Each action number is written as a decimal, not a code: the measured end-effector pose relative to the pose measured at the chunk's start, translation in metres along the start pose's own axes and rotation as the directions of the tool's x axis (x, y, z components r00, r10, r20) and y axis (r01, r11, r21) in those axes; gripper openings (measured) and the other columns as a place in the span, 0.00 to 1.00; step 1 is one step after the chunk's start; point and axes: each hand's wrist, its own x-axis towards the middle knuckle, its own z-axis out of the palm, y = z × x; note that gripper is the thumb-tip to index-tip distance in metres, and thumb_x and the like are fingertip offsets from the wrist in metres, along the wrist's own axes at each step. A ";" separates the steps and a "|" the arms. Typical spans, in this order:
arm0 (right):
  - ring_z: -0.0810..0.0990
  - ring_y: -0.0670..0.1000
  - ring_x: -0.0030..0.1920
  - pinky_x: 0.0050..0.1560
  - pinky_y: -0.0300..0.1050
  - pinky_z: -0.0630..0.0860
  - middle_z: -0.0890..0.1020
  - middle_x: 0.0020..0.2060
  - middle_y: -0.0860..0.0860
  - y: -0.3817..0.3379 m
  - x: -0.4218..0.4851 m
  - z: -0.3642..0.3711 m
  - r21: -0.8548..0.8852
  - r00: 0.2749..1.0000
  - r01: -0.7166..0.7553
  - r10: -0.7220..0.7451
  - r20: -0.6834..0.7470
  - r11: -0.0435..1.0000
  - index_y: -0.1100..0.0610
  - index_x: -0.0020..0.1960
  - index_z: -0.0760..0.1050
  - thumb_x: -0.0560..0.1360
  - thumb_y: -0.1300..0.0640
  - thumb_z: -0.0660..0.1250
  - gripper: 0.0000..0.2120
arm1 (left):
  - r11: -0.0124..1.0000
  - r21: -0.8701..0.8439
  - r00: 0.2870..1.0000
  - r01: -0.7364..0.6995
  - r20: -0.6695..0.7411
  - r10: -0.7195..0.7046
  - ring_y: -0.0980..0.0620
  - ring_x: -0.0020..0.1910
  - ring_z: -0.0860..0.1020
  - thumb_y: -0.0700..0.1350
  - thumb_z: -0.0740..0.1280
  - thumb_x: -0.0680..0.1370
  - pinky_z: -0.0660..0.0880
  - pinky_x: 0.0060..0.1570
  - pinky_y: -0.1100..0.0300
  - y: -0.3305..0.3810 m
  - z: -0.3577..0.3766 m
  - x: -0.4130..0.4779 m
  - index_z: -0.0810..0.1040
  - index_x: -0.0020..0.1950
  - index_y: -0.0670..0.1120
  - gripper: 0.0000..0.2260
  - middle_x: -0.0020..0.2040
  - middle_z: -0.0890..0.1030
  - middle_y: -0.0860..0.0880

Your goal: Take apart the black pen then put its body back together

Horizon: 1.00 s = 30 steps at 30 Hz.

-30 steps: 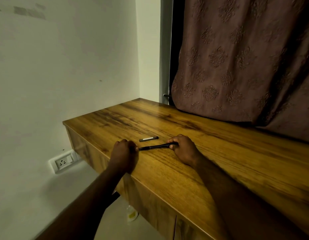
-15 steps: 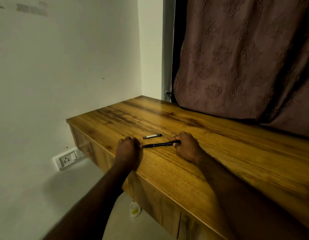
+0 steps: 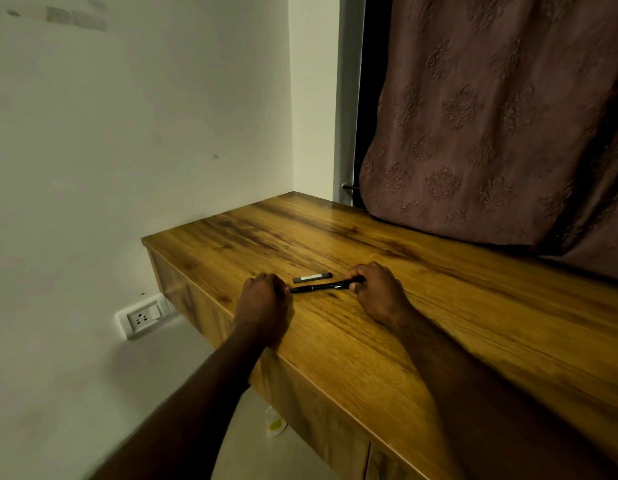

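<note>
Right hand (image 3: 378,294) holds black pen (image 3: 323,286) on wooden desk (image 3: 439,334).

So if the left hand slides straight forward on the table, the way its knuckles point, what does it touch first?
Probably the tip of the black pen, right beside the left hand. The pen cap lies just behind it. Depth is hard to judge here.

The bench (image 3: 439,334) has a wood-grain top, smooth with a soft sheen and dark streaks running through the grain. On it, the black pen (image 3: 321,286) looks like glossy plastic, catching a thin highlight. Just behind the pen lies a cap (image 3: 312,277), dark with a duller grey face. Behind the bench hangs a curtain (image 3: 501,116) of matt brownish cloth with a raised, embossed motif.
</note>
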 end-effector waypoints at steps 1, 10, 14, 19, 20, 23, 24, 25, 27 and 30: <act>0.76 0.51 0.55 0.56 0.50 0.73 0.78 0.51 0.47 0.000 0.002 0.001 0.013 1.000 -0.002 0.002 -0.001 1.000 0.44 0.49 0.80 0.75 0.57 0.67 0.08 | 1.000 -0.005 1.000 0.018 -0.003 -0.018 0.52 0.48 0.71 0.49 0.61 0.80 0.69 0.46 0.58 0.001 0.000 -0.001 0.77 0.52 0.47 0.09 0.49 0.78 0.48; 0.77 0.52 0.55 0.55 0.50 0.75 0.81 0.52 0.46 -0.002 0.002 0.001 0.014 1.000 -0.003 0.003 -0.003 1.000 0.43 0.51 0.81 0.74 0.55 0.69 0.09 | 0.996 0.039 0.997 0.076 -0.007 -0.076 0.49 0.49 0.72 0.49 0.61 0.79 0.68 0.48 0.58 0.002 0.001 -0.001 0.78 0.54 0.46 0.10 0.50 0.78 0.46; 0.77 0.51 0.57 0.58 0.53 0.75 0.80 0.53 0.45 0.000 0.001 0.002 0.058 1.000 -0.010 0.009 0.017 0.998 0.43 0.52 0.81 0.73 0.54 0.69 0.10 | 0.997 0.017 0.998 0.069 -0.001 -0.069 0.49 0.49 0.73 0.49 0.61 0.79 0.72 0.49 0.56 -0.002 0.001 -0.001 0.79 0.52 0.48 0.09 0.49 0.79 0.47; 0.77 0.51 0.58 0.60 0.53 0.75 0.80 0.58 0.47 0.005 0.005 0.000 0.166 0.998 -0.031 0.021 0.059 0.986 0.44 0.57 0.79 0.71 0.55 0.71 0.15 | 0.981 -0.121 0.986 0.150 -0.050 -0.157 0.48 0.51 0.74 0.49 0.63 0.79 0.76 0.49 0.50 0.000 0.001 -0.001 0.78 0.53 0.48 0.08 0.47 0.80 0.48; 0.77 0.50 0.58 0.60 0.53 0.75 0.79 0.58 0.48 0.005 0.005 0.000 0.196 0.997 -0.043 0.031 0.068 0.980 0.45 0.58 0.78 0.71 0.55 0.71 0.16 | 0.977 -0.140 0.983 0.161 -0.068 -0.171 0.48 0.51 0.74 0.49 0.63 0.79 0.76 0.49 0.51 0.001 0.001 -0.002 0.78 0.53 0.48 0.08 0.46 0.80 0.47; 0.78 0.49 0.55 0.59 0.50 0.76 0.79 0.56 0.49 0.004 0.002 -0.001 0.244 0.999 -0.054 0.049 0.024 0.968 0.47 0.57 0.78 0.72 0.54 0.70 0.14 | 0.972 -0.144 0.978 0.183 -0.073 -0.195 0.47 0.49 0.75 0.50 0.63 0.79 0.77 0.49 0.49 0.004 0.001 -0.004 0.77 0.53 0.47 0.09 0.45 0.78 0.48; 0.78 0.50 0.54 0.58 0.50 0.76 0.79 0.54 0.49 0.002 0.000 -0.002 0.242 0.999 -0.051 0.052 0.001 0.969 0.49 0.56 0.79 0.72 0.54 0.69 0.12 | 0.977 -0.121 0.981 0.178 -0.061 -0.186 0.47 0.50 0.74 0.51 0.62 0.79 0.76 0.50 0.49 0.006 -0.001 -0.004 0.77 0.53 0.47 0.10 0.47 0.78 0.47; 0.78 0.50 0.53 0.57 0.50 0.76 0.79 0.53 0.50 0.001 -0.001 -0.002 0.227 0.998 -0.039 0.048 -0.031 0.973 0.51 0.55 0.79 0.73 0.54 0.69 0.11 | 0.982 -0.097 0.985 0.159 -0.049 -0.165 0.47 0.50 0.74 0.51 0.62 0.79 0.75 0.50 0.50 0.007 -0.002 -0.002 0.77 0.53 0.46 0.11 0.48 0.79 0.46; 0.79 0.52 0.50 0.54 0.51 0.77 0.80 0.51 0.51 -0.004 -0.001 -0.004 0.175 0.994 -0.010 0.029 -0.105 0.985 0.54 0.53 0.80 0.74 0.54 0.67 0.09 | 0.993 -0.061 0.994 0.102 -0.023 -0.104 0.46 0.51 0.73 0.53 0.61 0.79 0.74 0.50 0.50 0.009 -0.004 0.004 0.76 0.55 0.45 0.13 0.51 0.79 0.45; 0.78 0.54 0.48 0.49 0.50 0.76 0.81 0.46 0.53 -0.014 0.007 -0.004 0.138 0.975 0.090 -0.058 -0.217 0.986 0.57 0.48 0.78 0.78 0.55 0.61 0.09 | 0.996 0.060 0.997 -0.072 -0.012 0.073 0.47 0.53 0.73 0.54 0.60 0.79 0.73 0.52 0.49 0.009 -0.007 0.024 0.76 0.58 0.47 0.14 0.54 0.78 0.46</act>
